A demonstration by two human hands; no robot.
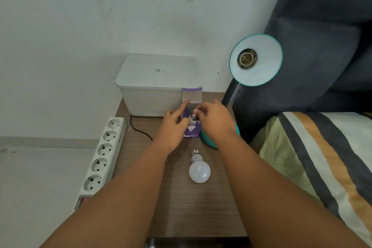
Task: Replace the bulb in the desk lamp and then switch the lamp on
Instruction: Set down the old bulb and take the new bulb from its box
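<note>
Right hand (215,122) pinches the metal screw base of a bulb (192,117) sticking out of the purple box (191,130), centre of frame. Left hand (174,127) grips the box's left side, flap (192,94) open upward. Second white bulb (199,169) lies loose on the wooden table (181,207), just below the box. Lamp shade (256,60) upper right, socket (247,59) empty; teal base (209,141) beside the box. White bin (157,84) behind, power strip (102,157) at left edge.

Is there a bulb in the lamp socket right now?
No, the lamp socket inside the shade is bare, with its metal contacts showing.
</note>
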